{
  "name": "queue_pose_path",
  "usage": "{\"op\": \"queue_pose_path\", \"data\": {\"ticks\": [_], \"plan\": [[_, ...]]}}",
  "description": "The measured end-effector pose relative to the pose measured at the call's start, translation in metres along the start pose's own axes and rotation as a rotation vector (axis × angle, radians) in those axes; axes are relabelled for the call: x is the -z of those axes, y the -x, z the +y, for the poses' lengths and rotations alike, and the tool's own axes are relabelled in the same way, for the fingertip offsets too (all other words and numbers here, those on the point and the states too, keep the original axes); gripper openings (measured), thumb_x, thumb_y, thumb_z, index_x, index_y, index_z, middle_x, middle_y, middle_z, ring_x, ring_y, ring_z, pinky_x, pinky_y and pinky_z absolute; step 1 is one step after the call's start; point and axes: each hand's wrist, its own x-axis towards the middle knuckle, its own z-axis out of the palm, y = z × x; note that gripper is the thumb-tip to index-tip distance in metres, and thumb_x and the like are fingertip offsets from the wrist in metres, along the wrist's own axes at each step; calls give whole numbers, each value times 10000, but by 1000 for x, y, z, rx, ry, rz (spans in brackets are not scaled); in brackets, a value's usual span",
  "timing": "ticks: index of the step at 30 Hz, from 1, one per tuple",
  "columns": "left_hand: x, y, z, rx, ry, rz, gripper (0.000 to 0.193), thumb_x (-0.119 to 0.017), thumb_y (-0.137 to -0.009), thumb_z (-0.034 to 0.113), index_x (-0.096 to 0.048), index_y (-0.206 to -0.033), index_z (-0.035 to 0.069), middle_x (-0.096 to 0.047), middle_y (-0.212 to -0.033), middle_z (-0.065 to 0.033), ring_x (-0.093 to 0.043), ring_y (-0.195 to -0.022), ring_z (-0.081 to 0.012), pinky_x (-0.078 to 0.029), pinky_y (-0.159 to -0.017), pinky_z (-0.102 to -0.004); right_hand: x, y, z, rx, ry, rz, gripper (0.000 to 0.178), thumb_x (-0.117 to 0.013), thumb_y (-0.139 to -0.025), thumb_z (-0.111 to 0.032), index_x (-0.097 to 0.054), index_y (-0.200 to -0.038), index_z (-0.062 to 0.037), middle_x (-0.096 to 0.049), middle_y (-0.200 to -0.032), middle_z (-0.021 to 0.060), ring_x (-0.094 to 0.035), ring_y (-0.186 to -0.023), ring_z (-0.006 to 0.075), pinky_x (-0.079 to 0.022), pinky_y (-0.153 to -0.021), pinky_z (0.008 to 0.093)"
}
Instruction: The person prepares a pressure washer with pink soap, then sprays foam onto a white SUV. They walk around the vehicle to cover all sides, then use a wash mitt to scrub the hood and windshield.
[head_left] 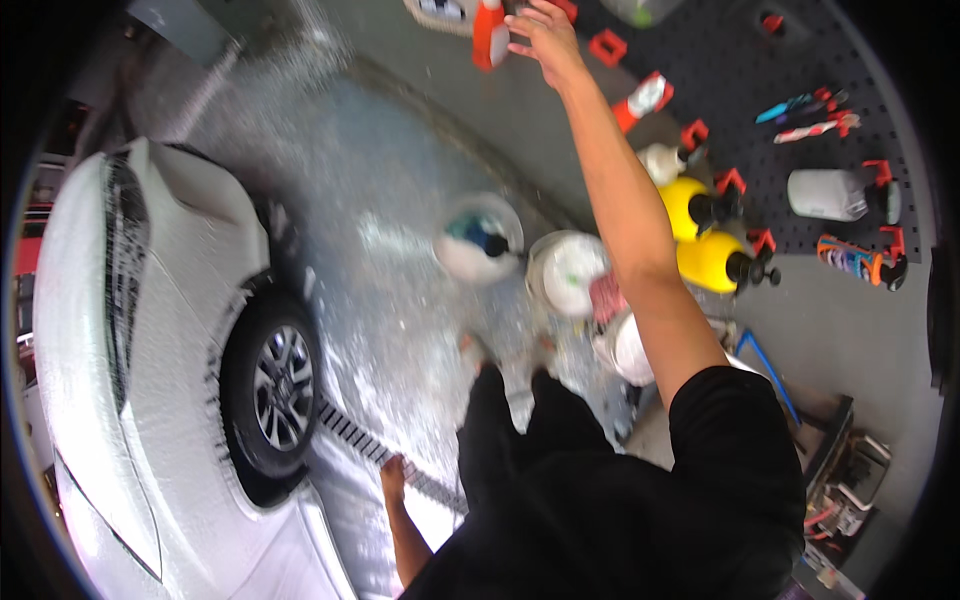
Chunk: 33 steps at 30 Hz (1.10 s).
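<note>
My right arm stretches far up toward the wall, and my right hand (545, 42) is open with its fingers spread. Just left of its fingertips is an orange bottle with a white part (489, 36), apart from the palm. Another orange and white bottle (643, 100) hangs on the wall beside my forearm. Low on the left, my left hand (393, 478) hangs over the floor with its fingers curled in, and nothing shows sticking out of it. The nearest thing to it is the dark floor grate (350, 432).
A wet, foam-streaked white car (180, 300) with a black-tyred wheel (283, 385) stands on the left. Buckets, including a pale one (480, 240), sit on the wet floor. Yellow pump sprayers (708, 262) and brushes (800, 110) hang on the right wall. A blue hose (768, 370) lies below.
</note>
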Motion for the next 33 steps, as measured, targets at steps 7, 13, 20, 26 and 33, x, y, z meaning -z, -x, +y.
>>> {"op": "queue_pose_path", "data": {"ticks": [7, 13, 20, 26, 33], "plan": [[-71, 22, 38, 56, -44, -35, 430, -591, -1031, 366, -543, -1314, 47, -665, -1242, -109, -682, -1061, -226, -536, -809, -327, 213, 322, 254, -175, 974, -547, 156, -604, -815, -140, -734, -850, -62, -716, -853, 136, -689, -734, 248, -538, -650, 390], [-148, 44, -10, 84, -147, -19, 405, -544, -1055, 315, -541, -1319, 9, -668, -1250, -147, -696, -1057, -244, -557, -820, -351, 342, 442, 457, -703, 1069, -437, 213, -623, -802, -151, -711, -940, -14, -713, -896, 223, -693, -889, 388, -530, -806, 474], [-198, 67, -124, 189, -352, 54, 268, -555, -1037, 196, -599, -1210, -4, -683, -1141, -142, -716, -976, -260, -568, -749, -324, 427, 395, 624, -527, 1401, -649, 554, -618, -851, -121, -523, -1389, -31, -493, -1458, 252, -484, -1350, 382, -423, -1108, 439], [-216, 83, -177, 443, -390, 55, 233, -554, -1034, 169, -596, -1190, 1, -704, -1109, -145, -730, -923, -258, -568, -707, -329, 488, 419, 769, -919, 1315, -949, 495, -623, -859, -130, -578, -1333, 4, -584, -1360, 241, -567, -1277, 338, -474, -1044, 492], [-225, 70, -178, 364, -242, 4, 301, -529, -1047, 223, -567, -1247, 1, -701, -1123, -162, -721, -951, -263, -582, -740, -348, 512, 419, 763, -761, 1415, -1036, 424, -617, -885, -224, -642, -1251, -11, -674, -1223, 226, -646, -1147, 355, -510, -980, 481]]}}
